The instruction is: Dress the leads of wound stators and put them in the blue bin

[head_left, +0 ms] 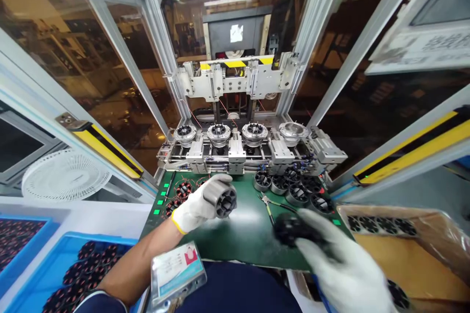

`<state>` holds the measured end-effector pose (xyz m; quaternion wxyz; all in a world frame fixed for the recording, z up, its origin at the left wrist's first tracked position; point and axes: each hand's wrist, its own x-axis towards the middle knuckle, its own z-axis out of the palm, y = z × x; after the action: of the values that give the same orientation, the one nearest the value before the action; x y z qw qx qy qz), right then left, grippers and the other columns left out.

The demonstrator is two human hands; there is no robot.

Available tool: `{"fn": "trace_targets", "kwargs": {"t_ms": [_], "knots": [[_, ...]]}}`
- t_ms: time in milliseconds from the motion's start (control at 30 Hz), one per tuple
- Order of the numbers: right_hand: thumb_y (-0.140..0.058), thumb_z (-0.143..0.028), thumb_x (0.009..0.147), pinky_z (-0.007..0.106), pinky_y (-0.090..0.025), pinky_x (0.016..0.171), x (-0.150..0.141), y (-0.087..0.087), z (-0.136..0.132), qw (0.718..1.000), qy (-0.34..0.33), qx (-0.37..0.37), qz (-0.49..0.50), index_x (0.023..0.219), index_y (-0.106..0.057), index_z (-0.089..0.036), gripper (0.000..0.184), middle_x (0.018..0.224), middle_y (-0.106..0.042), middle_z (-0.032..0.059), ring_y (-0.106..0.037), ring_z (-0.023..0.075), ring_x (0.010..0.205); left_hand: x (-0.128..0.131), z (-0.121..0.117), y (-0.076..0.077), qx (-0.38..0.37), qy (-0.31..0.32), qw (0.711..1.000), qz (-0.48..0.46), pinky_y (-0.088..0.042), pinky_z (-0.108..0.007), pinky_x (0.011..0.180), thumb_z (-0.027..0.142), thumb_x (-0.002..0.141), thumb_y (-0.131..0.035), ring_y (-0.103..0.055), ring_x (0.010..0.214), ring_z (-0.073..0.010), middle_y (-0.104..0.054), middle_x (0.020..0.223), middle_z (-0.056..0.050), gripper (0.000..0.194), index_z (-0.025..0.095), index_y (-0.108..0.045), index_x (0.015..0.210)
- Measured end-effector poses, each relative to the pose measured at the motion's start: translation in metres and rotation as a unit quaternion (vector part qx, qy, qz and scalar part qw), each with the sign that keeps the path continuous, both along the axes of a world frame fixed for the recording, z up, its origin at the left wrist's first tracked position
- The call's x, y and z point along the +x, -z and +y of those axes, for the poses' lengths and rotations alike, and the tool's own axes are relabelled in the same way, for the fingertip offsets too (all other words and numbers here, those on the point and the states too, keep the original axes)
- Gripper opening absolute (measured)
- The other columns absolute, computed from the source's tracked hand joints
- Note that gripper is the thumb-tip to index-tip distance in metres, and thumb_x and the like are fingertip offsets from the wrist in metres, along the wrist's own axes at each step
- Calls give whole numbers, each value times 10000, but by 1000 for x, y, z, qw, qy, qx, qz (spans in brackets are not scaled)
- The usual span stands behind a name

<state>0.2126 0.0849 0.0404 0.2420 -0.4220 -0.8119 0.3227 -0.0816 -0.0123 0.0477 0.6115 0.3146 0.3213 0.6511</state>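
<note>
My left hand [200, 205], in a white glove, is closed around a grey cylindrical motor stator core [226, 201] above the green work mat [242, 242]. The core's slotted black end faces towards me. On the right, my gloved right hand [330, 249] is smeared by motion, with its fingers around a dark, slotted part [290, 230] whose details are blurred. Pliers [270, 208] lie on the mat just beyond that hand. Several stator cores [298, 194] stand at the mat's back right. Wound stators with reddish wire [183, 189] sit at the back left.
Ahead is a winding machine with round fixtures [219, 132]; three hold cores, and the rightmost fixture [293, 130] shows a bare top. A blue bin [40, 274] of wound stators stands left, a cardboard box [411, 266] right. Yellow-black bars [106, 149] flank the opening.
</note>
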Motion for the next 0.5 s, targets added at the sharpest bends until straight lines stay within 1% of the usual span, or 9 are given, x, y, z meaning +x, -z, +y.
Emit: {"fn": "trace_targets", "kwargs": {"t_ms": [33,100,167,200,267,300,367,433,500], "knots": [[-537,-398,875,416,-530,936,-23,-7,-7,995,-60,33,66,1278,-496,-361,407,1191,-624,62,-625,244,1042,3,-2,-4,4,-7,1000,22,-518,-308,661,257,464,-890,-623,884,-265,-581,1129,-110,847,193,-534,1231],[-501,-275,896,386,-537,908,-62,-17,-20,974,-144,93,146,1260,-497,-317,366,1137,-643,52,-630,216,1018,10,-7,-7,6,-24,997,69,-502,-317,752,182,379,-912,-609,929,-260,-585,1134,-94,916,202,-544,1217],[-468,-187,896,394,-521,911,-88,-20,-26,955,-173,166,176,1266,-491,-250,376,1142,-621,80,-602,220,1046,18,-14,-8,-7,-47,993,109,-474,-315,827,95,310,-906,-594,971,-248,-584,1154,-72,997,227,-531,1224],[-464,-166,893,412,-515,904,-96,-20,-27,948,-171,203,174,1274,-490,-219,385,1148,-601,101,-585,233,1057,21,-17,-7,-19,-60,991,121,-466,-312,840,65,295,-896,-592,972,-238,-585,1159,-60,1018,243,-523,1224],[-471,-153,893,438,-514,861,-105,-14,-25,939,-160,264,153,1299,-484,-180,408,1139,-567,132,-565,259,1043,27,-22,-6,-48,-90,986,130,-469,-301,821,25,296,-872,-599,932,-211,-596,1136,-34,998,263,-521,1200],[-470,-147,895,437,-517,834,-107,-11,-22,936,-162,282,138,1315,-478,-173,422,1124,-561,137,-564,262,1018,29,-24,-6,-64,-103,984,133,-472,-291,802,8,306,-856,-601,906,-198,-604,1111,-23,972,262,-525,1184],[-464,-120,894,422,-519,800,-110,-3,-18,928,-183,301,124,1350,-452,-169,459,1094,-565,135,-571,255,969,31,-25,-6,-93,-120,980,130,-474,-267,763,-20,327,-825,-601,861,-176,-619,1049,-4,922,251,-534,1160],[-465,-95,883,409,-517,800,-113,3,-15,917,-213,315,121,1383,-415,-166,507,1098,-572,135,-575,251,957,33,-26,-7,-110,-129,978,120,-469,-245,725,-31,343,-804,-593,813,-153,-630,983,11,895,241,-537,1154],[-463,-85,873,409,-513,792,-116,6,-12,908,-222,338,109,1389,-407,-168,526,1102,-579,134,-579,255,941,33,-26,-6,-120,-134,977,111,-464,-236,696,-30,354,-795,-580,773,-138,-634,942,16,889,231,-534,1163]]}}
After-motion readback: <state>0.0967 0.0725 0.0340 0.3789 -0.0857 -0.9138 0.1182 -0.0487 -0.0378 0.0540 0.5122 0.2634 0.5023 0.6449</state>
